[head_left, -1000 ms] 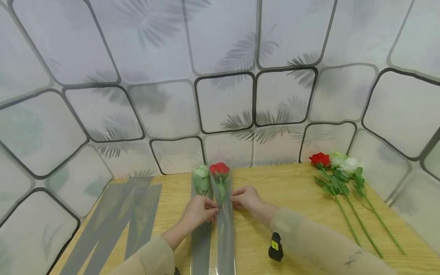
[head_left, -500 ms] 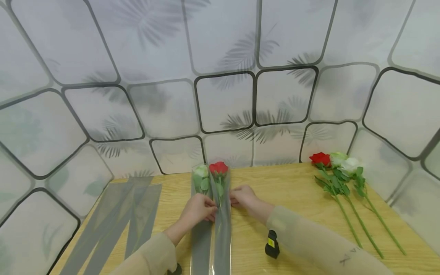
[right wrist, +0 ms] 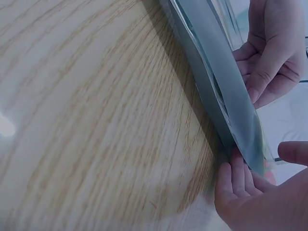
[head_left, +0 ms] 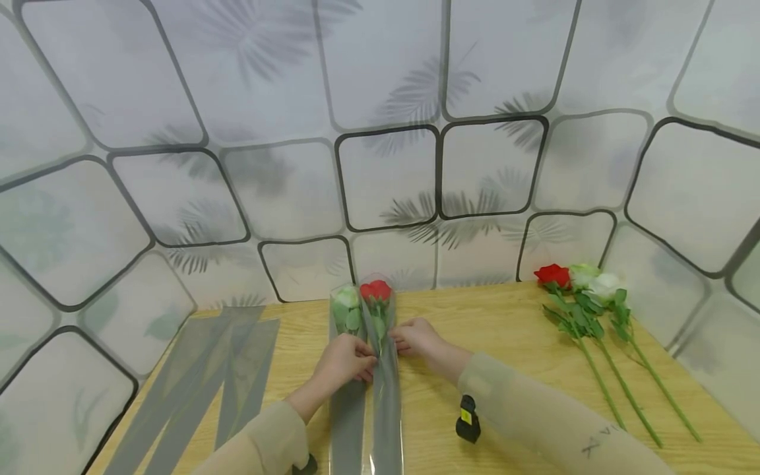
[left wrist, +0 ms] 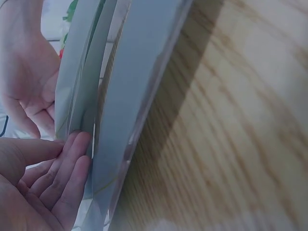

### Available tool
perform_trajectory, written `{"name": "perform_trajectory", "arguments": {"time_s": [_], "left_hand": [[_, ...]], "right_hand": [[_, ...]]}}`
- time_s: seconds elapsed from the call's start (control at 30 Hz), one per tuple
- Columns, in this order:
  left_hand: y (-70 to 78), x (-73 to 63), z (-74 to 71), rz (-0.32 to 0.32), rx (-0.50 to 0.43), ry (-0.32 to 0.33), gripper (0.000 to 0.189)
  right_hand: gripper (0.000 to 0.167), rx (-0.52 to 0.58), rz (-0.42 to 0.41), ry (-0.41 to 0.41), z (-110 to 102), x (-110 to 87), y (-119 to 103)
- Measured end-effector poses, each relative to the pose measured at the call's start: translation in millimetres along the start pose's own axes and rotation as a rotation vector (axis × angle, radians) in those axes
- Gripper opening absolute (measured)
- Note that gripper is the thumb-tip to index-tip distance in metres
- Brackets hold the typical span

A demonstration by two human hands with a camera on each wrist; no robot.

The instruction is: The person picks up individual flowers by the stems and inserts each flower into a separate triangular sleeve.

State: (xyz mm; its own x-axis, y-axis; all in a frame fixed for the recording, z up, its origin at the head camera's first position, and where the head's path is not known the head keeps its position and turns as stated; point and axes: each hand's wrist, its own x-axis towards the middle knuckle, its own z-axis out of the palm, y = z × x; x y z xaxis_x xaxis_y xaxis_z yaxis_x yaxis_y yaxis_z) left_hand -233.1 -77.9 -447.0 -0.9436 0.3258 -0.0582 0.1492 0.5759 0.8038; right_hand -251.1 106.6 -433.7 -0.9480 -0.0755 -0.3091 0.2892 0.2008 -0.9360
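Observation:
In the head view, a red rose (head_left: 375, 290) lies in a long grey flower sleeve (head_left: 387, 412) with clear film on its front. My left hand (head_left: 343, 358) pinches this sleeve's left edge between thumb and fingers. At its right edge is my right hand (head_left: 417, 338); in the right wrist view, that hand's fingers (right wrist: 237, 178) touch the sleeve, its thumb held apart. Close on the left, partly behind my left hand, lies a second sleeve (head_left: 347, 422) holding a pale green-white rose (head_left: 346, 305). The stems are mostly hidden.
Several flat grey sleeves (head_left: 184, 382) overlap on the left of the wooden table (head_left: 487, 316). At the right lie three loose roses: one red (head_left: 552, 274), one pale green (head_left: 584, 272) and one white (head_left: 605, 285). A patterned wall covering (head_left: 388, 178) borders the table's back.
My right hand has shifted slightly left, along with the red rose and the upper right edge of its sleeve. My left hand keeps its hold, nearly in place.

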Motion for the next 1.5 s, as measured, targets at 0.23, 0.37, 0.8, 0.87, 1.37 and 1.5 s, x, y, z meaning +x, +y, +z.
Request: {"name": "perform_trajectory", "arguments": {"time_s": [0.23,0.37,0.8,0.87,1.37,1.5], "left_hand": [[1.1,-0.9,-1.6,-0.001,0.038,0.012,0.009],[1.4,-3.6,-1.7,0.031,0.233,0.070,0.011],[4.7,-8.1,-4.8,0.090,0.596,0.212,0.022],[4.9,-9.0,-6.1,0.085,0.592,0.215,0.023],[7.3,-16.1,-20.1,0.095,0.561,0.270,0.017],[5.8,-17.6,-26.7,0.084,0.557,0.276,0.014]], "right_hand": [[0.033,-0.018,-0.024,-0.026,-1,1.2,-1],[0.037,-0.059,-0.047,-0.029,-4,2.6,1],[0.045,-0.519,-0.243,0.042,-14,-5.4,0],[0.044,-0.547,-0.264,0.048,-13,-7.6,-2],[0.040,-0.525,-0.397,-0.019,13,-19.3,-19],[0.041,-0.553,-0.423,-0.038,21,-20.9,-21]]}}
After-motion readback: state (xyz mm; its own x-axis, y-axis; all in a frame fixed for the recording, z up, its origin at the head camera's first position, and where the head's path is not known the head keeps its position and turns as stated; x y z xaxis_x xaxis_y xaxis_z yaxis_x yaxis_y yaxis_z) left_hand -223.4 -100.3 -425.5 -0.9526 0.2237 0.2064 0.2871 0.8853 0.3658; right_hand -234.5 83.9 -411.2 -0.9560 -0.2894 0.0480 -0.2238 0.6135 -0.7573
